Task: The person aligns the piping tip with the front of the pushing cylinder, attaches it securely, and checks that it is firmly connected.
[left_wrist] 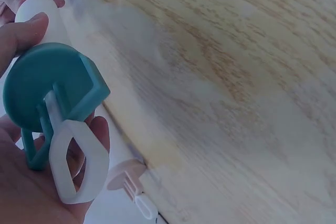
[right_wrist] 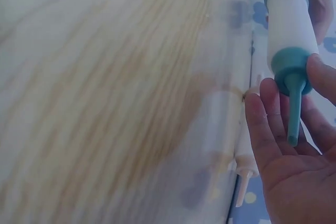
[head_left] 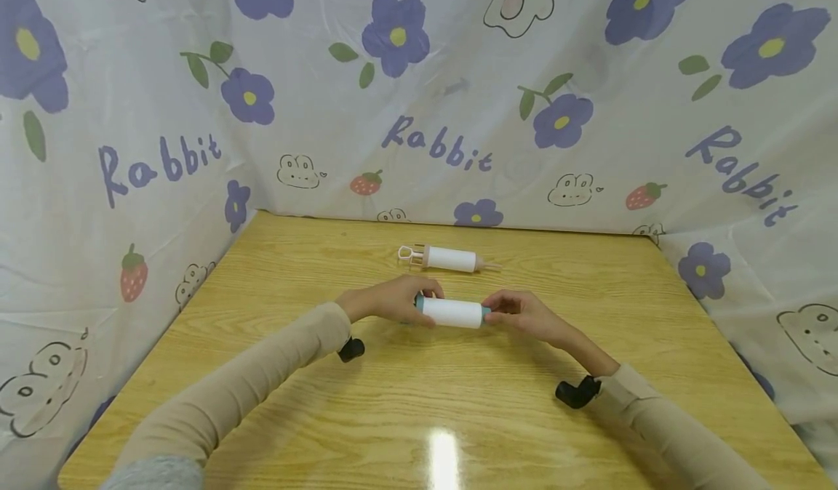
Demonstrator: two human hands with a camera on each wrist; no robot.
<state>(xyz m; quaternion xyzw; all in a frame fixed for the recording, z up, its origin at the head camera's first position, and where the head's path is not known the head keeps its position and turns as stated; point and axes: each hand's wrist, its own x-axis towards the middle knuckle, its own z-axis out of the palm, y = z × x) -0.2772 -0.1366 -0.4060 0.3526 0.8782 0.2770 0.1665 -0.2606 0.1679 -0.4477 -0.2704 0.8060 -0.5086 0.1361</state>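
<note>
A large plunger syringe (head_left: 452,312) with a white barrel and teal ends lies level between both hands, over the table's middle. Around its handle end curls my left hand (head_left: 396,299), thumb along the barrel. The left wrist view shows the teal end cap (left_wrist: 47,85) and a white looped pull handle (left_wrist: 79,161) over the left palm. My right hand (head_left: 527,317) pinches the teal nozzle cap (right_wrist: 291,64) between thumb and fingers. Its thin teal nozzle (right_wrist: 294,108) points toward the right palm.
Behind the hands, a second syringe (head_left: 452,259) with a white barrel and pink ends lies on the wooden table (head_left: 314,417), its nozzle to the right. A patterned cloth (head_left: 432,105) hangs along the back and sides of the table.
</note>
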